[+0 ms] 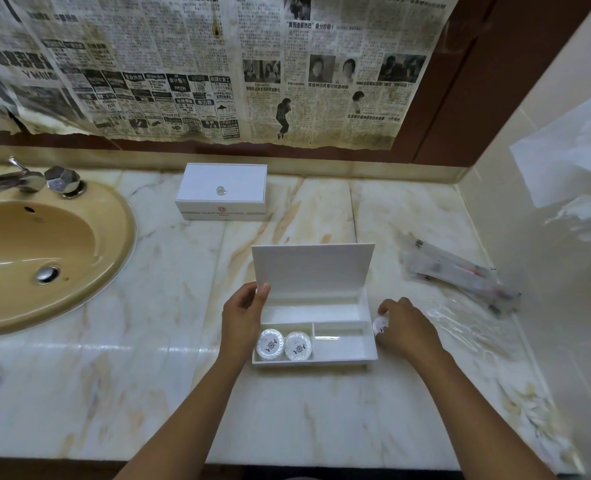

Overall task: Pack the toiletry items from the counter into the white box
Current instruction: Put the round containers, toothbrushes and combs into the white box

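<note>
An open white box (342, 346) with dividers sits on the marble counter, its lid (313, 268) tilted up at the back. Two round wrapped soaps (269, 344) (298, 346) lie in its front left compartment; the other compartments hold nothing. My left hand (243, 315) holds the lid's left edge with the thumb on its front. My right hand (406, 327) is just right of the box, gripping a third round wrapped soap (380, 326) at the box's right wall. Plastic-wrapped toothbrush packs (453, 270) lie on the counter to the right.
A second white box (222, 194) with a knobbed lid stands shut near the back wall. A beige sink (41, 258) with a chrome tap (13, 180) takes up the left. Crinkled clear wrap (470, 323) lies right of my right hand. A tiled side wall closes the right.
</note>
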`<state>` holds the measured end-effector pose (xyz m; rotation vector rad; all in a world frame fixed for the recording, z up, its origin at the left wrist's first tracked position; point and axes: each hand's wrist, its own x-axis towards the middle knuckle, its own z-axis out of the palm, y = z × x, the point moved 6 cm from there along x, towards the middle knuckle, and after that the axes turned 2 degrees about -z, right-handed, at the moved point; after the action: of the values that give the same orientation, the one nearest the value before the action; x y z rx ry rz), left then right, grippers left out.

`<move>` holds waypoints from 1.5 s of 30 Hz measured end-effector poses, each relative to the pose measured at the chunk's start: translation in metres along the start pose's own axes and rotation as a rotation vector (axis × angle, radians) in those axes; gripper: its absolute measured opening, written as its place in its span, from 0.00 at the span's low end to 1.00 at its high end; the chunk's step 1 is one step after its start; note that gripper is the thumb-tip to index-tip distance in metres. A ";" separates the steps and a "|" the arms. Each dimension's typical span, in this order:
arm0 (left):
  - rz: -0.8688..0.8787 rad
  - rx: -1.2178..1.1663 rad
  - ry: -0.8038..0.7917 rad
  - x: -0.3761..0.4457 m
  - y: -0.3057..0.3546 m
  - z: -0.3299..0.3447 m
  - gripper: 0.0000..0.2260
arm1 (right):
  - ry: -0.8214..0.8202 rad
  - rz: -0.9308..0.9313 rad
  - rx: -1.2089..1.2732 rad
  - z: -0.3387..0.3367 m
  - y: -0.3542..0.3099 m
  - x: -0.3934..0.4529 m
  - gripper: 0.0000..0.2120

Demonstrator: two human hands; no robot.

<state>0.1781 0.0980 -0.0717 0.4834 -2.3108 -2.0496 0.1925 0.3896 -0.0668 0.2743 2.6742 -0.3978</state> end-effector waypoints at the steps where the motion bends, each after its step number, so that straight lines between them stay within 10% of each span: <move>1: 0.002 0.001 -0.001 0.000 0.001 0.000 0.08 | 0.012 0.001 0.011 0.002 0.000 0.000 0.18; 12: -0.010 -0.002 -0.015 0.001 -0.002 -0.001 0.09 | 0.448 -0.044 0.194 -0.076 -0.050 -0.043 0.18; 21: 0.012 0.033 -0.008 0.001 0.003 0.001 0.11 | 0.144 -0.429 -0.162 -0.008 -0.149 -0.068 0.17; 45: 0.024 0.031 -0.004 -0.004 0.010 0.001 0.11 | 0.093 -0.508 -0.218 0.014 -0.157 -0.061 0.07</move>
<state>0.1792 0.1011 -0.0620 0.4507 -2.3427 -2.0089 0.2127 0.2295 -0.0154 -0.4714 2.8263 -0.2394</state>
